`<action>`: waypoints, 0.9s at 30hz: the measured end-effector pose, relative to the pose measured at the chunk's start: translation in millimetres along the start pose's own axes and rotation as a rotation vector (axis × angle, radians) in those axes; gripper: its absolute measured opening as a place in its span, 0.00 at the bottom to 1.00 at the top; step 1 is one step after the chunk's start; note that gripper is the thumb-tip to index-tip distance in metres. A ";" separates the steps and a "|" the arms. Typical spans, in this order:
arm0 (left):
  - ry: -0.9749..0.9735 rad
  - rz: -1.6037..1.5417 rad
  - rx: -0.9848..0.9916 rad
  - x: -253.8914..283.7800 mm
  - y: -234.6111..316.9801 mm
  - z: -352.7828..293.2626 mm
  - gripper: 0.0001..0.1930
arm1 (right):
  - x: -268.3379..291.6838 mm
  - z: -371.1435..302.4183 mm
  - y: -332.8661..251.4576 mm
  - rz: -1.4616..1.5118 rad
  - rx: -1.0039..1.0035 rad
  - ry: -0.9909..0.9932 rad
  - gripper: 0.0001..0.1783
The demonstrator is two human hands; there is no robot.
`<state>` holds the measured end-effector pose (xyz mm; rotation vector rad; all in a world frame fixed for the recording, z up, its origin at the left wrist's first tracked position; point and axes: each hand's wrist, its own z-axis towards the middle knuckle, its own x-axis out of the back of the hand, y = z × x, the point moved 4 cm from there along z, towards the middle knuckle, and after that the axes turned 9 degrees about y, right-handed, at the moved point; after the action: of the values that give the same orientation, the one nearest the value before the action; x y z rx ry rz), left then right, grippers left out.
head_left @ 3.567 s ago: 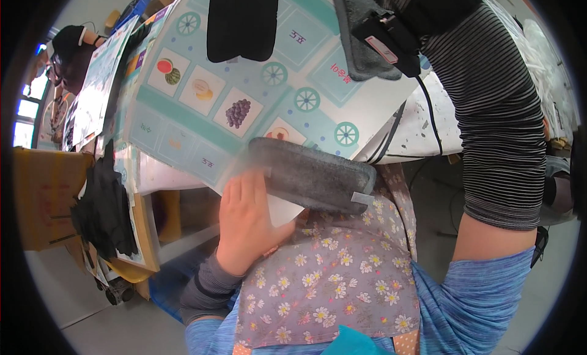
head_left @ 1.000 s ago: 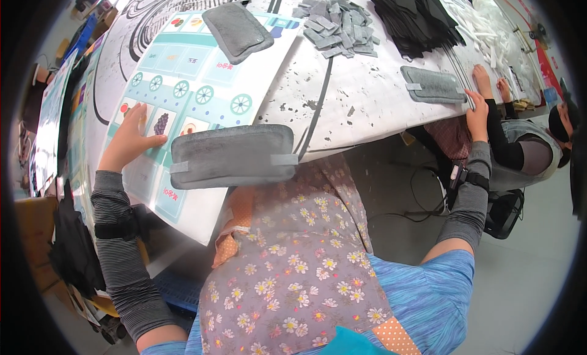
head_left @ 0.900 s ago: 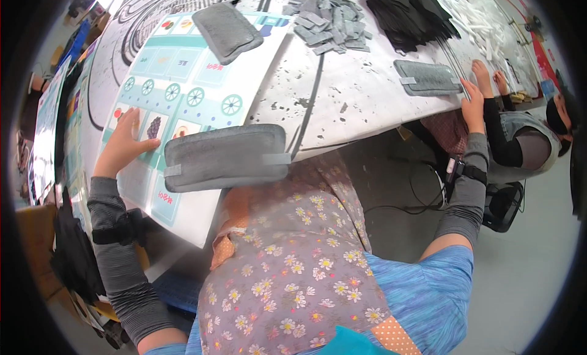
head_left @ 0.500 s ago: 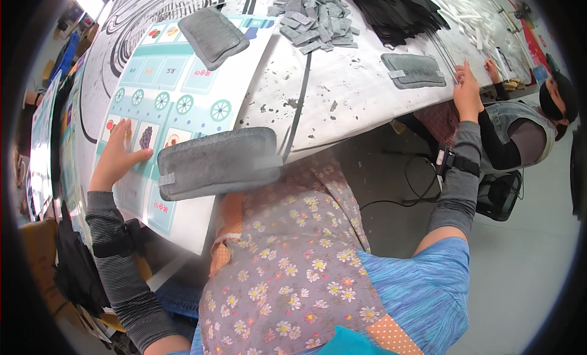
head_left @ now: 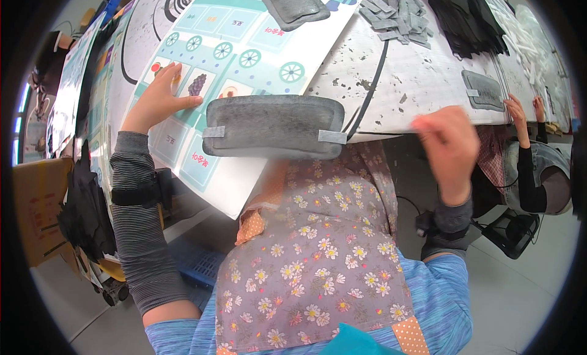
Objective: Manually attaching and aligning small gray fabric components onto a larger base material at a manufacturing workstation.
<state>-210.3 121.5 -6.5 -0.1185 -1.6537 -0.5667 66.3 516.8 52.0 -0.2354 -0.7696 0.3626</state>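
A grey, fuzzy pad (head_left: pixel 274 119) with rounded corners lies across the near right edge of a large printed sheet (head_left: pixel 244 190). A short, light grey strip (head_left: pixel 213 132) sits on its left end, and another strip (head_left: pixel 332 136) on its right end. My left hand (head_left: pixel 158 100) rests open on the sheet, fingers apart. Its thumb points at the pad's left end without touching it. Off the table's front edge, to the right of the pad, hangs my right hand (head_left: pixel 450 150). Its fingers look bent but are smeared by motion, so their grip is unclear.
Another grey pad (head_left: pixel 293 6) lies at the sheet's far end. Beyond are a heap of grey strips (head_left: pixel 397 15), black cloth pieces (head_left: pixel 468 22) and white pieces (head_left: pixel 532 46). At right, another person's hand (head_left: pixel 517 112) is beside a third pad (head_left: pixel 483 91).
My right hand has come back from near the right-hand pad toward me, its fingers now bent. My left hand keeps its place on the sheet. The whole view has shifted.
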 end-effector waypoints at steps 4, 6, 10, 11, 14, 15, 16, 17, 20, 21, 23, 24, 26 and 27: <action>0.032 0.029 -0.015 1.2 0.5 1.8 0.51 | -47.6 -33.6 -29.6 0.063 0.233 -0.080 0.13; -0.062 -0.004 0.058 2.5 2.3 2.7 0.54 | -68.0 -53.1 -34.7 0.050 0.254 -0.105 0.17; -0.050 0.010 0.037 2.8 3.1 3.2 0.54 | -95.1 -73.9 -34.0 0.048 0.214 0.016 0.29; -0.047 0.003 0.036 2.6 1.9 3.4 0.53 | -99.6 -72.7 -35.1 0.014 0.240 0.017 0.32; -0.035 -0.006 0.042 -0.6 -4.7 2.9 0.53 | -100.4 -59.6 -42.8 0.025 0.264 -0.010 0.31; -0.026 -0.008 0.050 -1.4 -6.1 3.0 0.53 | -99.5 -55.5 -45.4 0.046 0.275 -0.012 0.30; -0.026 -0.007 0.048 -1.6 -6.3 3.5 0.53 | -98.3 -51.4 -46.7 0.044 0.274 -0.010 0.30; -0.039 -0.029 0.070 -0.5 -2.9 2.7 0.53 | -97.3 -48.2 -48.3 0.034 0.284 -0.011 0.28; -0.054 -0.050 0.078 3.7 6.9 2.6 0.52 | -97.7 -42.4 -48.6 -0.002 0.310 -0.008 0.24; -0.057 -0.052 0.064 4.8 9.3 3.6 0.52 | -97.6 -40.7 -48.7 -0.029 0.326 -0.007 0.21; -0.017 -0.021 0.019 0.6 6.0 4.3 0.52 | -91.6 -37.0 -47.6 -0.069 0.350 -0.005 0.18; 0.021 0.009 -0.020 -0.1 4.4 4.5 0.53 | -87.8 -35.7 -45.9 -0.104 0.375 -0.007 0.16; 0.020 0.037 -0.024 1.1 -1.9 2.2 0.53 | -78.8 -30.3 -33.4 -0.135 0.395 0.003 0.14; 0.013 0.072 -0.016 0.8 -0.6 -0.1 0.53 | -72.5 -28.0 -24.9 -0.150 0.413 0.011 0.12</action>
<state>-210.5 120.7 -5.9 -0.1855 -1.6255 -0.5249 44.1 462.8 -5.0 0.2072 -0.6804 0.3687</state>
